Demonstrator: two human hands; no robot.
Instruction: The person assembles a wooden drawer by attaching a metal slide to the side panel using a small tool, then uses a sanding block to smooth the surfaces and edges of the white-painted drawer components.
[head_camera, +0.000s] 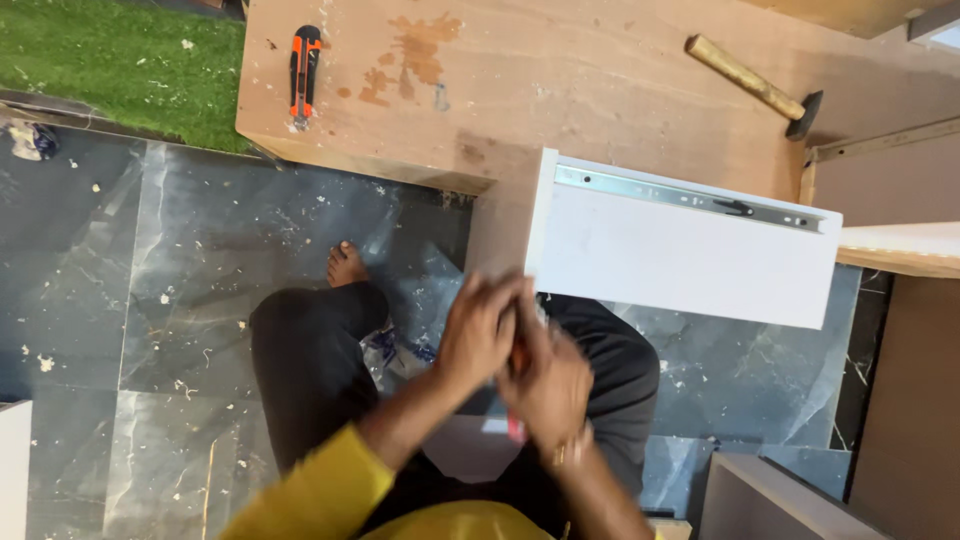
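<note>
- Hands meeting above the lap: the left hand (478, 335) is pressing against the right hand (548, 385), fingers curled, blurred.
- Between them a small orange-red object (519, 358) is showing; which hand is gripping it I cannot tell.
- Just beyond the fingertips, a white rectangular drawer side panel (680, 265) is lying with a silver metal slide rail (690, 200) running along its top edge.
- Behind it, a stained brown wooden tabletop (600, 70) is carrying an orange and black utility knife (304, 72) and a wooden-handled hammer (757, 85), well apart.
- Below, a dark marble floor (190, 300) is lying strewn with wood chips.
</note>
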